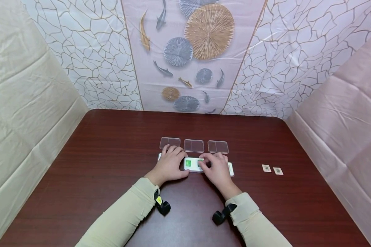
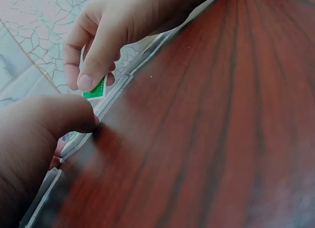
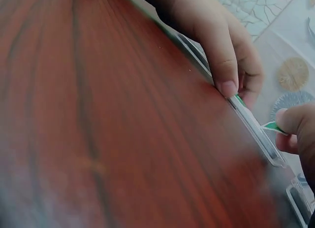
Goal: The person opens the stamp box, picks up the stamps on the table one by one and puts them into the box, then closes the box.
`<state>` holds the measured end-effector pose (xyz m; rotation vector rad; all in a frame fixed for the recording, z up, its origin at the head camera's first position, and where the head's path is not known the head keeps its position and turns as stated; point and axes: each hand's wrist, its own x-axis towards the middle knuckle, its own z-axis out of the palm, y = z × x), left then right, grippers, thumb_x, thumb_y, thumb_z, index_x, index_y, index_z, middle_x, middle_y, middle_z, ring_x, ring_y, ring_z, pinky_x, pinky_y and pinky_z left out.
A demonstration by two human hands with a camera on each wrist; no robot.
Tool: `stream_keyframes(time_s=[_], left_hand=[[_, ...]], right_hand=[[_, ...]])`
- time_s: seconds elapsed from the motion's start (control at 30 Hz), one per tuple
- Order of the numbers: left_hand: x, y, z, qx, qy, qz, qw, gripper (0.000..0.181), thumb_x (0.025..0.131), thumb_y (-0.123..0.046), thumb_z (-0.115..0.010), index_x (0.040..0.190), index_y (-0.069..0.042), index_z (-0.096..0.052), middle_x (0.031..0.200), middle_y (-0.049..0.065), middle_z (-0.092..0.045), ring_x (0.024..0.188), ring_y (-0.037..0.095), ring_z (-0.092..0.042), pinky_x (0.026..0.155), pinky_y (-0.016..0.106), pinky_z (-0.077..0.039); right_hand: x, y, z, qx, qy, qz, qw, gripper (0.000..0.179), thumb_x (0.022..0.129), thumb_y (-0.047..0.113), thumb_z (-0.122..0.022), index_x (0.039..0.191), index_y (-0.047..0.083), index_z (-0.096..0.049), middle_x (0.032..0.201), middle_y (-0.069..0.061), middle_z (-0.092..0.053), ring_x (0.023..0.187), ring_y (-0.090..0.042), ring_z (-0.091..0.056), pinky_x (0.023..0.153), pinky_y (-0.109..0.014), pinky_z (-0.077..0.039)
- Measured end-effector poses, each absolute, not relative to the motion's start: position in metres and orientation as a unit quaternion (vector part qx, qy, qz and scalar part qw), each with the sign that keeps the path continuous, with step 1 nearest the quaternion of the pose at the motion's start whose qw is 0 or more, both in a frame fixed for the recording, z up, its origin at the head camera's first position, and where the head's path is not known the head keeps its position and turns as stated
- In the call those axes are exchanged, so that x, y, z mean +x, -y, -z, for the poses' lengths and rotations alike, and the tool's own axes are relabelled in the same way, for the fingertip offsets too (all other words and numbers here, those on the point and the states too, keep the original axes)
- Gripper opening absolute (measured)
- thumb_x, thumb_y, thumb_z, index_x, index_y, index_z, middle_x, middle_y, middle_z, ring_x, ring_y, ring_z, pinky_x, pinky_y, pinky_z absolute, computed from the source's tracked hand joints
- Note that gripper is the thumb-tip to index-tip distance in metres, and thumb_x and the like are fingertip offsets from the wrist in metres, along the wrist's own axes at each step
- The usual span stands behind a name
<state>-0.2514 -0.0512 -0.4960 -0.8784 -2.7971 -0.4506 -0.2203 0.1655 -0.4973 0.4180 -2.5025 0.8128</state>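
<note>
A shallow clear case with a white inside lies in the middle of the table. My left hand holds its left end, thumb at the near edge and fingers over the far side. One green stamp lies in the case's left half. Over the right half, my right hand pinches a second green stamp between thumb and fingers; this stamp stands tilted in the right wrist view. Similar cases show partly beside it, one behind the right hand and another mostly hidden by the left.
Behind the hands, three clear, divided plastic lids lie in a row. Two small pale stamps with dark prints lie on the right of the dark red wooden table. Patterned cloth hangs at the table's far edge.
</note>
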Motion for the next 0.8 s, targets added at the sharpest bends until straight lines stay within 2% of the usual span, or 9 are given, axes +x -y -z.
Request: stream_keyframes(time_s=[0.2,0.4,0.6,0.8], left_hand=[[-0.2503,0.0511,0.4939,-0.296,0.94,0.146,0.089,0.049,0.078,-0.051,-0.072,0.115,-0.019,-0.066,0.127,0.001,-0.059,0.127,0.025,-0.048,0.115,0.058,-0.02],[-0.2508,0.0505,0.4948,-0.297,0.94,0.141,0.089,0.049,0.078,-0.052,-0.071,0.115,-0.02,-0.066,0.128,0.001,-0.059,0.127,0.025,-0.047,0.115,0.059,-0.021],[-0.2515,0.0509,0.496,-0.297,0.94,0.14,0.093,0.05,0.078,-0.053,-0.07,0.116,-0.02,-0.066,0.128,0.001,-0.058,0.127,0.025,-0.047,0.115,0.059,-0.021],[-0.2514,0.0515,0.4957,-0.298,0.94,0.137,0.092,0.051,0.078,-0.053,-0.07,0.117,-0.02,-0.066,0.128,0.001,-0.059,0.127,0.025,-0.047,0.115,0.058,-0.021]], right_hand=[[-0.2209,-0.1617,0.4978,0.164,0.927,-0.244,0.231,0.02,0.083,0.02,-0.083,0.101,0.017,-0.074,0.071,0.008,-0.064,0.082,-0.023,-0.054,0.096,-0.052,-0.036],[-0.2205,-0.1577,0.497,0.172,0.936,-0.202,0.232,0.016,0.084,0.021,-0.081,0.098,0.018,-0.074,0.076,0.006,-0.062,0.085,-0.025,-0.054,0.087,-0.05,-0.038],[-0.2197,-0.1568,0.4971,0.166,0.938,-0.182,0.245,0.009,0.086,0.023,-0.081,0.09,0.019,-0.075,0.092,0.0,-0.063,0.091,-0.027,-0.052,0.089,-0.051,-0.038],[-0.22,-0.1564,0.4979,0.17,0.935,-0.184,0.251,0.007,0.086,0.022,-0.081,0.087,0.019,-0.075,0.091,0.0,-0.064,0.091,-0.027,-0.053,0.089,-0.051,-0.038]])
